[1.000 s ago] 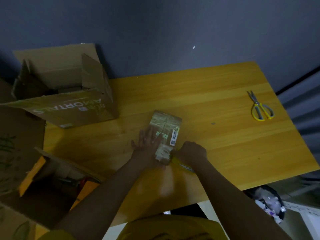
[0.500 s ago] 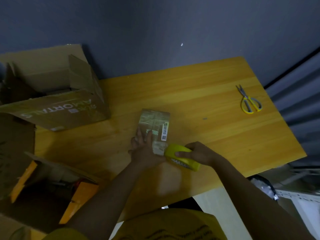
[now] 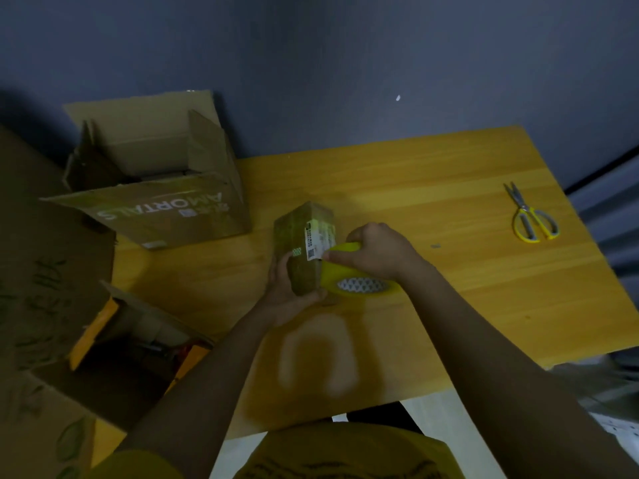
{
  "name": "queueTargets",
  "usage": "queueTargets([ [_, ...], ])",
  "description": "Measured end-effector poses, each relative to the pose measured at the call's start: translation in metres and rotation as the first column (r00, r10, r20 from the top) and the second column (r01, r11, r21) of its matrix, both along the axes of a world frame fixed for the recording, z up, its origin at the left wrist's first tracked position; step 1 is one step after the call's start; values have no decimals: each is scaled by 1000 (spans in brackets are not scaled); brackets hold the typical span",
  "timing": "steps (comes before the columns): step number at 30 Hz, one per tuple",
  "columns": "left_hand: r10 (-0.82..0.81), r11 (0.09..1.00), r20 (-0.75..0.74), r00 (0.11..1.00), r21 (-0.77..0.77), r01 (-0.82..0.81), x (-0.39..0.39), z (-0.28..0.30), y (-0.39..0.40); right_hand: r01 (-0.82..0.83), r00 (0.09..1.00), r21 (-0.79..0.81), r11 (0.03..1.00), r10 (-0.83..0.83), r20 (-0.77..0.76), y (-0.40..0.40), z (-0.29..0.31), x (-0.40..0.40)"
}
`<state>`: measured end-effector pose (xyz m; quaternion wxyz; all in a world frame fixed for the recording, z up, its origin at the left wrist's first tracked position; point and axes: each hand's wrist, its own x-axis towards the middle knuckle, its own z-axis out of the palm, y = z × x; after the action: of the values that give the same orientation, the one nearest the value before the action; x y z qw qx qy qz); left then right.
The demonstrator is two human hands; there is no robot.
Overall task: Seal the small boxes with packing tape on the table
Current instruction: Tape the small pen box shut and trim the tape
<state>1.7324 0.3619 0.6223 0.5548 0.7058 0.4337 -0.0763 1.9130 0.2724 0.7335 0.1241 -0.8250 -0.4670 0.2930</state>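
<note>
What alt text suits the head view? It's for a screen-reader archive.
A person's left hand holds a small cardboard box on a wooden table while the right hand presses a yellow tape roll against it. Yellow scissors lie far right; an open carton stands left.

Your open run is the right half of the wooden table [image 3: 432, 188]: bare wood from the small box [image 3: 304, 250] out to the scissors [image 3: 530, 216], which lie alone near the right edge. The left side is blocked by the open AMORTALS carton [image 3: 166, 202], standing just beside the small box with its flaps up. Both forearms cross the near edge. The wall closes off the far edge.
</note>
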Motion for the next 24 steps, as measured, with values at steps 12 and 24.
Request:
queueTargets([
  [12,-392,849,-55,918,363,384,-11,38,39,-230,939,-106,967,249,237,53,23,-35],
  [24,-230,956,129,965,214,199,-21,35,44,105,914,177,979,-24,-406,30,14,-17],
])
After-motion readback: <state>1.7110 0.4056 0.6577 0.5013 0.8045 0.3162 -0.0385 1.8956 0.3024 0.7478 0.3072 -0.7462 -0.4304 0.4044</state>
